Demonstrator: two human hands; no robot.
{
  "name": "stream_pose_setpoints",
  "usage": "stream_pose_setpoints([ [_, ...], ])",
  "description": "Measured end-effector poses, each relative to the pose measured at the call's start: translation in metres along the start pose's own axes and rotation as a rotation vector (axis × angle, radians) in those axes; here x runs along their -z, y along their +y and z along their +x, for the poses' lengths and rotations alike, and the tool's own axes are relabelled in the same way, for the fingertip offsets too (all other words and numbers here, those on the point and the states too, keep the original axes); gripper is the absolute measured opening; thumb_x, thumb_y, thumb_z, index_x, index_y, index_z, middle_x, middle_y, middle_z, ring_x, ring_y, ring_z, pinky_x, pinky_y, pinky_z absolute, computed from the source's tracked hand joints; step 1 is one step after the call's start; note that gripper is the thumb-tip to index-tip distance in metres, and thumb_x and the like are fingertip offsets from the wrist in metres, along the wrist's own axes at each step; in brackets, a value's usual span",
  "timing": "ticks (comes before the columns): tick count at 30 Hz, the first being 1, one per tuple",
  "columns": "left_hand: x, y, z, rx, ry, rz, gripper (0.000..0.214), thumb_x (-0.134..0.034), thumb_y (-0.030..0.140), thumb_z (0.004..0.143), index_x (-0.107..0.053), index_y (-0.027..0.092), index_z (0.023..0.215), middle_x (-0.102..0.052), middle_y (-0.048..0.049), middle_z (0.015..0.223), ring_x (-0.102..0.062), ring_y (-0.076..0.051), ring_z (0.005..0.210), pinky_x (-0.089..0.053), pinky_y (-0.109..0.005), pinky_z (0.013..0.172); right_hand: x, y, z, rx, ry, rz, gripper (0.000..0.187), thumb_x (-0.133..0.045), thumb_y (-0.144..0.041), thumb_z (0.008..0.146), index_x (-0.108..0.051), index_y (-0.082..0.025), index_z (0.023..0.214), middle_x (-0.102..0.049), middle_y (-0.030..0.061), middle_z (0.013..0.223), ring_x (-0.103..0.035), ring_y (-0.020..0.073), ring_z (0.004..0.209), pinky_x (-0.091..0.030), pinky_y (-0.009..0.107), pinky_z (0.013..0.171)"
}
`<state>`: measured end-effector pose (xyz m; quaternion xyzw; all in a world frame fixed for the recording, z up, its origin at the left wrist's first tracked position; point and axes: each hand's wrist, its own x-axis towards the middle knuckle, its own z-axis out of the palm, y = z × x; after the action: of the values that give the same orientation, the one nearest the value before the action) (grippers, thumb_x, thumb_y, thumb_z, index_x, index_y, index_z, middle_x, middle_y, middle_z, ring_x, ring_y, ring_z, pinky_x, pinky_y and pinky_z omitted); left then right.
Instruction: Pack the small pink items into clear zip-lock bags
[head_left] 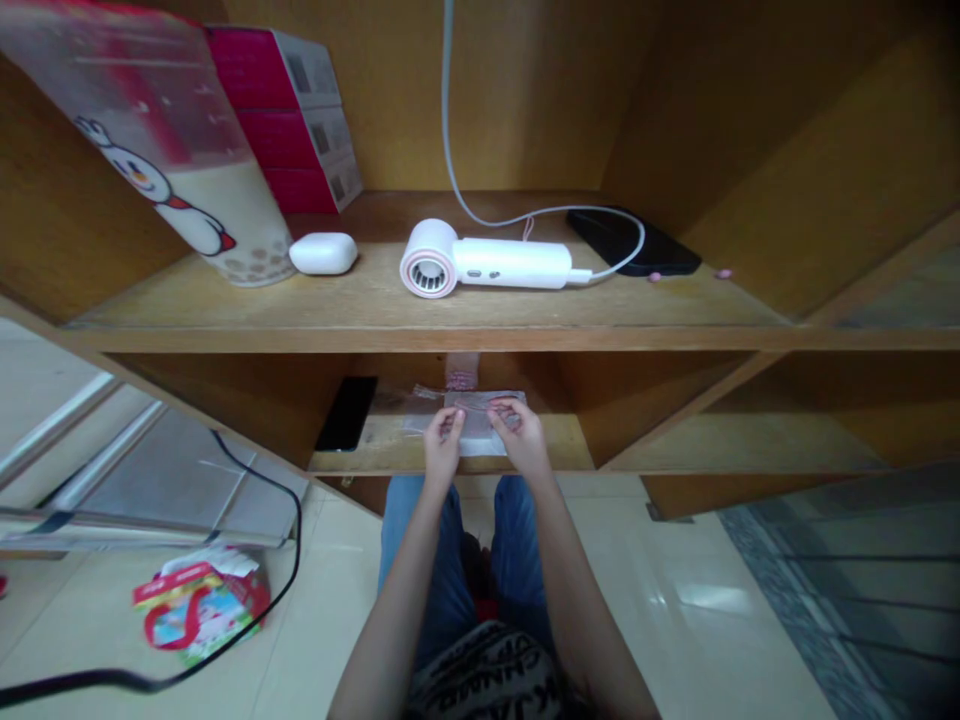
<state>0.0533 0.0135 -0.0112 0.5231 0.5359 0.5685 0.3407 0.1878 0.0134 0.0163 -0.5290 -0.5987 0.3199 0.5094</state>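
Over the lower shelf, my left hand (444, 440) and my right hand (519, 432) are both closed in a pinch, a short distance apart. A thin pale strand (474, 407) seems to run between the fingertips; its fine detail is too small to make out. Beneath them lies a whitish flat sheet or packet (480, 440). Clear crinkled plastic (417, 420) sits left of my left hand. Just behind the fingers stands a clear container with small pink pieces (461, 378).
A black phone (346, 414) lies at the lower shelf's left. Above, the upper shelf holds a drink cup (225, 215), pink boxes (300, 125), a white earbud case (323, 254), a corded white hair dryer (487, 262) and a dark flat object (637, 240). A colourful bag (202, 605) rests on the floor.
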Motion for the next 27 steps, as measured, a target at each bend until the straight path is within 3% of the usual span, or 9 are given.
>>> stream_pose_setpoints([
  [8, 0.005, 0.021, -0.004, 0.025, -0.046, -0.050, 0.027, -0.049, 0.042, 0.079, -0.057, 0.016, 0.075, -0.057, -0.0001, 0.068, -0.052, -0.011, 0.063, -0.042, -0.021, 0.060, 0.006, -0.001, -0.006, 0.005, 0.027, 0.078, 0.020, -0.055, -0.032, 0.076, -0.058, -0.020, 0.091, -0.062, 0.0031, 0.080, -0.052, 0.0122, 0.061, -0.041, 0.023, 0.053],
  [14, 0.003, 0.021, -0.005, 0.037, -0.031, -0.074, 0.025, -0.050, 0.041, 0.078, -0.056, 0.017, 0.084, -0.055, 0.0004, 0.068, -0.049, -0.010, 0.057, -0.040, -0.020, 0.053, 0.008, 0.004, -0.009, 0.005, 0.080, 0.005, 0.026, -0.058, -0.030, 0.074, -0.053, -0.020, 0.098, -0.061, -0.0002, 0.070, -0.044, 0.0110, 0.052, -0.037, 0.023, 0.052],
  [18, 0.002, 0.022, -0.006, 0.052, -0.066, -0.094, 0.024, -0.050, 0.041, 0.078, -0.055, 0.017, 0.080, -0.055, 0.0005, 0.067, -0.050, -0.010, 0.056, -0.040, -0.020, 0.053, 0.011, 0.001, -0.010, 0.011, 0.088, -0.028, 0.026, -0.057, -0.027, 0.074, -0.053, -0.021, 0.099, -0.061, 0.0000, 0.071, -0.046, 0.0119, 0.058, -0.039, 0.025, 0.060],
  [27, -0.008, 0.027, -0.014, 0.134, -0.014, -0.251, 0.020, -0.054, 0.036, 0.077, -0.055, 0.017, 0.076, -0.049, 0.0038, 0.059, -0.044, -0.007, 0.050, -0.035, -0.016, 0.048, -0.001, 0.006, -0.014, -0.121, -0.012, 0.375, 0.038, -0.059, -0.031, 0.073, -0.048, -0.023, 0.108, -0.060, -0.0016, 0.075, -0.056, 0.0131, 0.070, -0.044, 0.024, 0.064],
])
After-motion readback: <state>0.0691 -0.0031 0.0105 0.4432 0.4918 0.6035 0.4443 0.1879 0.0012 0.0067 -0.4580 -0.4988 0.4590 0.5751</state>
